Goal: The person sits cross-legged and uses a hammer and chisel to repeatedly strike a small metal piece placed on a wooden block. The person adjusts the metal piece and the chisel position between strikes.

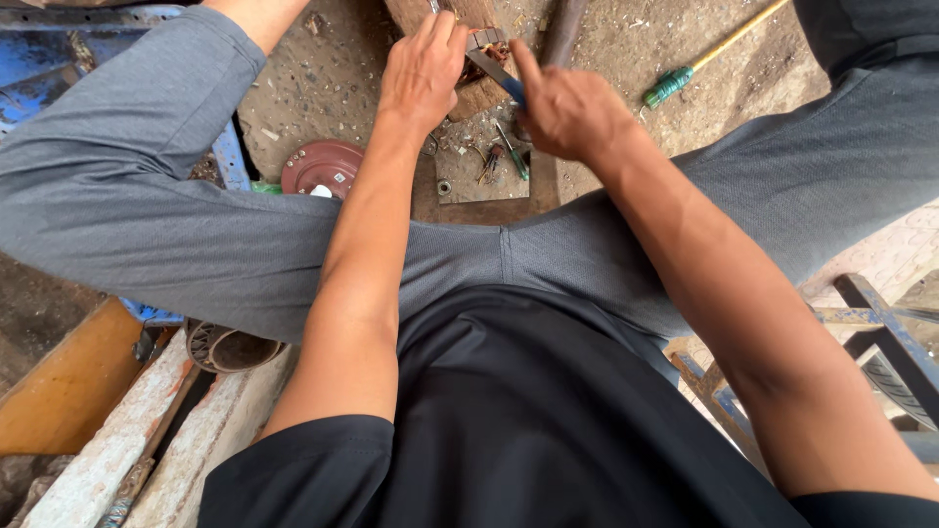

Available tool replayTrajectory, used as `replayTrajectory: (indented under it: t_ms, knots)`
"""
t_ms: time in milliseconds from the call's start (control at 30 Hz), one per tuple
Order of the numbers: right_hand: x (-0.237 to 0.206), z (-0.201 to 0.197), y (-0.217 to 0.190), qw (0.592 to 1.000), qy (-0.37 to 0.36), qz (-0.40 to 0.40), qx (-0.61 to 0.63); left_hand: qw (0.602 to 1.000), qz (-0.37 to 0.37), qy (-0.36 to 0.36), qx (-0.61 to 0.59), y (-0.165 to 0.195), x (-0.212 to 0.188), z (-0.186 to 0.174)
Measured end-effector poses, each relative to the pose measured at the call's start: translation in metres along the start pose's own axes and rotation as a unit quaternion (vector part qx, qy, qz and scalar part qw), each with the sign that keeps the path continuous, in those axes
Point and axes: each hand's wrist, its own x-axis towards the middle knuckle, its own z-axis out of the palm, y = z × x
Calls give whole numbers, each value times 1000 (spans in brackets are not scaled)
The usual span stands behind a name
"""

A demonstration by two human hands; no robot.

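Head view: we braced a small round metal stator core [486,43] on the worn wooden block [476,93] under our clamped left hand [423,70], steadying it while our right hand [567,110] gripped a blue-handled blade [499,72] against it.

Outdoor repair workshop, dirt floor [323,78], scattered tools [504,156]

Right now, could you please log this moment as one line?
left hand: steadies stator | right hand: grips blue-handled tool | block: under stator
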Motion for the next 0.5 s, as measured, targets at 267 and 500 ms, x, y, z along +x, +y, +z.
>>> replayTrajectory:
  t_ms: [267,500]
  knots:
    - [-6,8,-19,990,-5,-52,-130,997,-33,40,-64,-2,-3,6]
    - [-10,6,-26,983,33,-59,-169,990,-76,58,-101,-5,-4,24]
